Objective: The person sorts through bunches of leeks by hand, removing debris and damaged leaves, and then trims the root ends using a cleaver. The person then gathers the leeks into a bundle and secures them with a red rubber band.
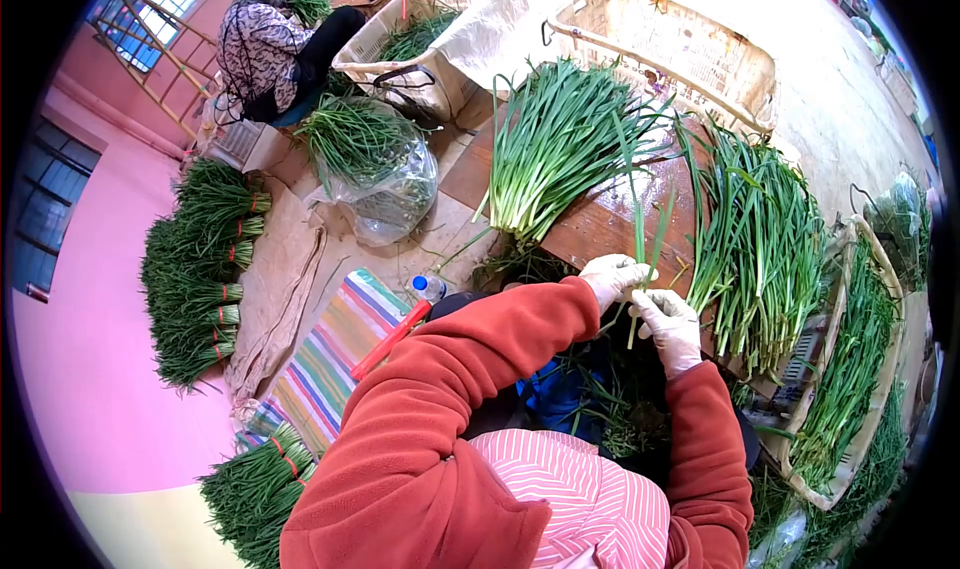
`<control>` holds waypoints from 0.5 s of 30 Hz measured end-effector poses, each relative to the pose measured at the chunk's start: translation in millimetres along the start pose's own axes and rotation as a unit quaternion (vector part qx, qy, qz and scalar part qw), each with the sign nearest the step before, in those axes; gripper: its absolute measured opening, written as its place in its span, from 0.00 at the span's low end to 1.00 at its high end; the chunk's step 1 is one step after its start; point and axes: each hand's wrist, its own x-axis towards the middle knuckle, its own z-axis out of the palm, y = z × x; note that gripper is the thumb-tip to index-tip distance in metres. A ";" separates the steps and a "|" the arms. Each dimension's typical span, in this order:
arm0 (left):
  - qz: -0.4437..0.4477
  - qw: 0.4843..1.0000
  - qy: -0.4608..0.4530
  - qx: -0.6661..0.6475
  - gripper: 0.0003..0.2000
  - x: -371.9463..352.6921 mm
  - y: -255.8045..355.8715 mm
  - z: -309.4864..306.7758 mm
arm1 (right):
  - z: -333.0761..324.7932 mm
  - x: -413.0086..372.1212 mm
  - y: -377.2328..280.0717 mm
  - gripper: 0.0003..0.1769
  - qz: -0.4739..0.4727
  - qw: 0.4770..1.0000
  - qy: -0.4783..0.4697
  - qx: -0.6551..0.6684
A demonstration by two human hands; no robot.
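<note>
White gloves cover both my hands, which meet at the near edge of a wet brown board [590, 231]. My left hand [612, 277] is closed around a few garlic chive stalks [640, 231], whose long leaves point away from me. Just below and to the right, my right hand [668, 327] pinches the lower part of the same stalks. A loose pile of garlic chives [560, 149] lies on the board beyond my left hand. Another large pile [765, 249] lies to the right of my right hand.
Behind the board stands a plastic crate [660, 39]. Chives fill a crate [850, 369] at right and a clear bag [395, 194]. Banded bundles [205, 269] line the pink wall. A bottle [428, 288] stands nearby. Another person [265, 49] sits at upper left.
</note>
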 end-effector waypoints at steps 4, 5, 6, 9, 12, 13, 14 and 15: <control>0.013 0.999 0.022 0.032 0.11 2.0 1.5 1.0 | 0.8 0.8 1.5 0.11 0.003 0.999 0.024 -0.026; 0.009 0.999 0.026 0.045 0.10 2.4 2.7 1.2 | 0.4 0.8 1.1 0.10 0.007 0.999 0.030 -0.009; 0.009 0.999 0.027 0.046 0.10 0.1 5.3 2.5 | 1.3 0.9 1.5 0.10 0.007 1.000 0.030 -0.008; 0.007 0.998 0.014 -0.063 0.10 -3.0 9.7 6.7 | 1.9 -0.1 1.9 0.10 -0.032 0.998 0.055 0.030; -0.011 0.998 -0.005 -0.064 0.12 4.2 4.7 4.2 | 1.2 -6.6 -1.9 0.08 -0.059 0.998 0.030 0.003; -0.012 0.998 0.000 -0.060 0.12 5.6 3.6 5.2 | -1.0 -9.1 -0.6 0.08 -0.058 0.998 0.032 0.001; -0.012 0.998 0.004 -0.056 0.12 7.3 3.2 5.7 | -4.3 -11.8 2.2 0.08 -0.058 0.998 -0.002 -0.025; -0.008 0.998 0.026 -0.058 0.12 10.2 4.0 5.1 | -6.4 -15.6 5.4 0.08 -0.056 0.996 -0.035 -0.051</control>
